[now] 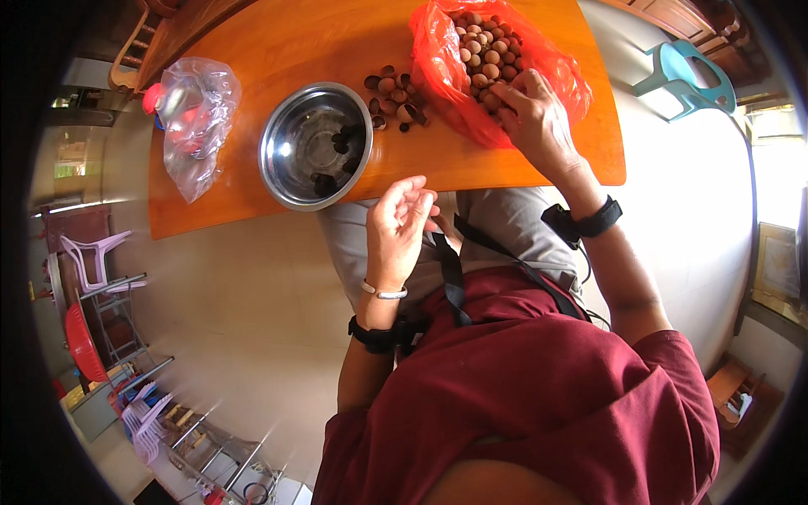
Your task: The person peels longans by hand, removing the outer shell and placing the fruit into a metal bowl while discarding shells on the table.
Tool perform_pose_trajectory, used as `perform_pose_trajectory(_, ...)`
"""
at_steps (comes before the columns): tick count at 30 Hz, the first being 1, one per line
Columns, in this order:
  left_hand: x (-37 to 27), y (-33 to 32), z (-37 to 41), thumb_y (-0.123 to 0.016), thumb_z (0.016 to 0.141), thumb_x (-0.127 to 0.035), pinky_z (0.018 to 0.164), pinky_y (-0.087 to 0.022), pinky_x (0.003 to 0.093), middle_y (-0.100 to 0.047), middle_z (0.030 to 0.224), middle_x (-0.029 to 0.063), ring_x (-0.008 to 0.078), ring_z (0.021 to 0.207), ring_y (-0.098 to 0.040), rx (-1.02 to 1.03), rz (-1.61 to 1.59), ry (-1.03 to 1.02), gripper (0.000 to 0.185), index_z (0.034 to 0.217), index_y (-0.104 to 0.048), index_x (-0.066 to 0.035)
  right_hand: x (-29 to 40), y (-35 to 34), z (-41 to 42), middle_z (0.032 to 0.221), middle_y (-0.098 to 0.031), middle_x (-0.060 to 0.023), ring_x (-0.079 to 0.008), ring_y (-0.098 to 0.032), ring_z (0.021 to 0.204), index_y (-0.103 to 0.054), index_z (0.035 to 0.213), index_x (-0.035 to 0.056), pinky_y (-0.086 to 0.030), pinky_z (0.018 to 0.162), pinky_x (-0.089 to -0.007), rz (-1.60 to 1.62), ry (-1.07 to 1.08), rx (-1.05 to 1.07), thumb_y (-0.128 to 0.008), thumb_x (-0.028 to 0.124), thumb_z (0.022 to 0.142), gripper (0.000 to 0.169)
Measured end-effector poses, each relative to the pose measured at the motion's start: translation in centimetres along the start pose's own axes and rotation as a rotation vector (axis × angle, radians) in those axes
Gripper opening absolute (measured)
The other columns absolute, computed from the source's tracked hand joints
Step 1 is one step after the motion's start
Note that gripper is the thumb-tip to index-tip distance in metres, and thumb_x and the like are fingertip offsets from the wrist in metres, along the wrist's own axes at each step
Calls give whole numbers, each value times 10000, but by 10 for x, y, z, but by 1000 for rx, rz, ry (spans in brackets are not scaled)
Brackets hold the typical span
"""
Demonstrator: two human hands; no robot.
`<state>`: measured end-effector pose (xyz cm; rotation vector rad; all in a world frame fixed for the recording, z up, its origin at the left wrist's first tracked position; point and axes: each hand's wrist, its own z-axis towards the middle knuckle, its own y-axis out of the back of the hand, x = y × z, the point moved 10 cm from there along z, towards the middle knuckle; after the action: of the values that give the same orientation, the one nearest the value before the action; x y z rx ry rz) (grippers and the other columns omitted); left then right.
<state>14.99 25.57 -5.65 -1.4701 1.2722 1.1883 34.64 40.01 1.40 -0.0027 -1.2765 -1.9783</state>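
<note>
A red plastic bag [437,82] gapes on the wooden table [297,38], full of round brown dried longans [491,57]. My right hand [536,117] reaches over the bag's near rim, its fingertips down among the fruit; whether it pinches one is hidden. My left hand [401,221] hovers just off the table's front edge above my lap, palm up, fingers loosely curled and apart, with nothing seen in it. Cracked longan shells [391,95] lie heaped left of the bag. Beside them stands a stainless steel bowl [303,170] with several dark lumps of longan flesh [325,184].
A clear plastic bag [199,126] with red-coloured items rests at the table's left side. On the floor to the right is a teal plastic stool [691,79]. Lilac plastic chairs [98,259] and metal frames [117,328] stand along the left.
</note>
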Motion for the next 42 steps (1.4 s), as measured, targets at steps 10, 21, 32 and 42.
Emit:
perform_pose_trajectory(10, -21, -7, 1, -638, 1051, -144, 698, -583, 262, -724, 1049, 127, 153, 866, -705, -44, -57, -73, 299, 1267, -621, 61, 65, -2, 1, 994, -694, -79, -208, -667, 887, -728, 1122, 20, -553, 774, -315, 630, -15, 193, -733, -20, 866, 258)
perform_pose_trajectory(21, -38, 8, 4, -644, 1043, -104, 697, -583, 260, -714, 972, 80, 131, 784, -693, -196, -140, -199, 272, 1256, -631, 66, 102, -22, -16, 992, -645, -81, -211, -658, 877, -696, 1145, 9, -542, 751, -326, 779, 58, 272, -751, -25, 856, 296)
perform_pose_trajectory(32, -44, 4, 2, -658, 1029, -85, 722, -578, 264, -737, 972, 97, 145, 745, -705, -190, -316, -175, 254, 1228, -647, 73, 95, -28, -18, 1003, -634, -39, -136, -628, 864, -696, 1135, 17, -517, 729, -285, 906, -65, 274, -761, -28, 851, 295)
perform_pose_trajectory(42, -40, 12, -1, -685, 982, -2, 638, -568, 249, -723, 849, 79, 123, 657, -680, -214, -300, -151, 73, 1025, -673, 56, 125, -12, -21, 944, -603, -152, -355, -630, 858, -663, 1063, -13, -550, 742, -428, 695, 214, 155, -731, -40, 769, 303)
